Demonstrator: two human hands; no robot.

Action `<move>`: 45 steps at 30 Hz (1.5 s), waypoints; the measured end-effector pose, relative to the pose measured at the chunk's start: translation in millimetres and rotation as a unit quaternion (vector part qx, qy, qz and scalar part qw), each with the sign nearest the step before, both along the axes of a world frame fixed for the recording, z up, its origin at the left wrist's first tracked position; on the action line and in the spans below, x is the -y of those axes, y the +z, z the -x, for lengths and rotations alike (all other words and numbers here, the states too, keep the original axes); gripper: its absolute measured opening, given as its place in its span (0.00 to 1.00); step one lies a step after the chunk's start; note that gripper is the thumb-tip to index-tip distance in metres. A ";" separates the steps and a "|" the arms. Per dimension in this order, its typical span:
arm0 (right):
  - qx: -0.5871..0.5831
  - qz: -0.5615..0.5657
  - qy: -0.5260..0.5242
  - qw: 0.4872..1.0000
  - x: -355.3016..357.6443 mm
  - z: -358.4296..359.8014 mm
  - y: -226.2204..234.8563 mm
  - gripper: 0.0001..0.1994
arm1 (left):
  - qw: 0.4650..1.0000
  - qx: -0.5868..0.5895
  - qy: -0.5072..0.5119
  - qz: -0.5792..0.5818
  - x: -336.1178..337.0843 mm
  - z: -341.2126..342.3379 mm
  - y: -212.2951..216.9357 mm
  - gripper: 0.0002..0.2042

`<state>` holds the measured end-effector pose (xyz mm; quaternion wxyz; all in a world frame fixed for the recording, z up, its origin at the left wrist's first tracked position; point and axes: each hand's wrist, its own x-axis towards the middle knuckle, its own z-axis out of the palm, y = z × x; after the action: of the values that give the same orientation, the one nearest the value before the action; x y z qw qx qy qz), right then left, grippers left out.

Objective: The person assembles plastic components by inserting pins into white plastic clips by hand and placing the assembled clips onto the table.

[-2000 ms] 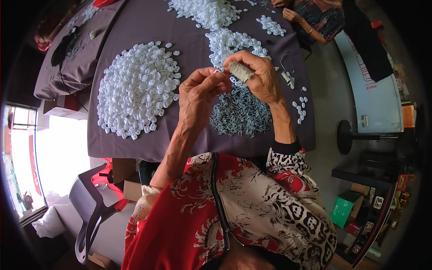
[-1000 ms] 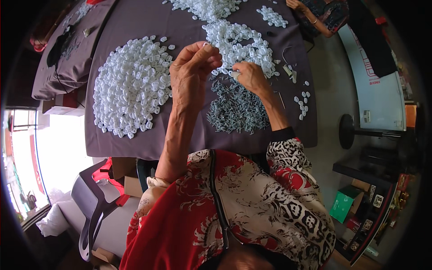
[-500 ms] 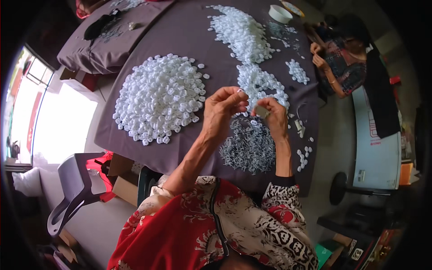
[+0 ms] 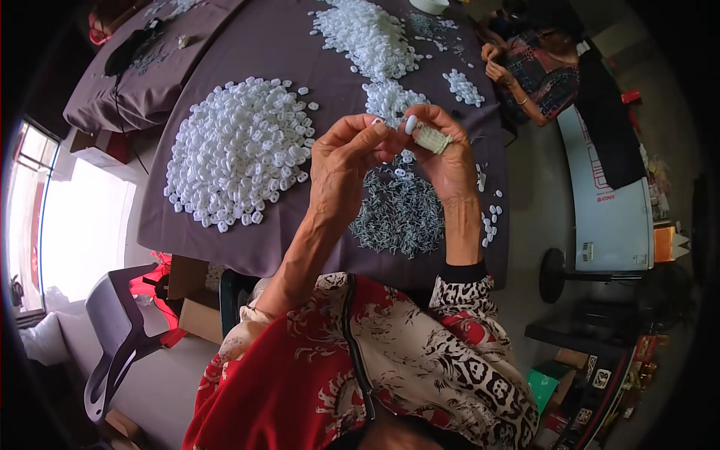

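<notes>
At six o'clock from the hands, slender grey pieces (image 4: 397, 219) are heaped on purplish cloth (image 4: 196, 249). A small, mostly hidden white piece (image 4: 377, 121) is pinched by the left hand (image 4: 342, 159); a white oval piece (image 4: 410, 124) is gripped by the right hand (image 4: 450, 163). At nine o'clock, a mound of white ovals (image 4: 238, 154) is seen; at twelve, a farther white heap (image 4: 366, 39).

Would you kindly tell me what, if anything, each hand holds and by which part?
The right hand holds a white oval piece at its fingertips, the gripped edge unclear; the left hand appears to pinch something whitish, mostly hidden.
</notes>
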<state>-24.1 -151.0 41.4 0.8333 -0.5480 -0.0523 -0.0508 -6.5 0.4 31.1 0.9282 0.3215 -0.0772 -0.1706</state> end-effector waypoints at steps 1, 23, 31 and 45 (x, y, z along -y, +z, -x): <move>0.000 0.002 0.000 1.000 1.1 -0.1 -0.5 0.10 | 1.000 0.000 0.000 0.002 0.2 1.0 1.0 0.06; 0.039 0.232 -0.099 0.967 -13.9 10.4 4.5 0.06 | 0.999 -0.043 -0.018 -0.007 10.3 2.4 -15.3 0.06; 0.109 0.412 -0.171 0.888 -8.7 11.6 2.1 0.08 | 1.000 -0.023 0.018 -0.006 15.8 8.1 -10.9 0.03; 0.069 0.283 -0.146 0.945 -11.6 14.1 1.0 0.13 | 0.999 -0.038 0.013 0.009 15.1 6.7 -11.4 0.05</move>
<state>-38.2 -139.5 42.4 0.6214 -0.7583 -0.0415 -0.1926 -13.2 -14.7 19.7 0.9355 0.3069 -0.0397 -0.1703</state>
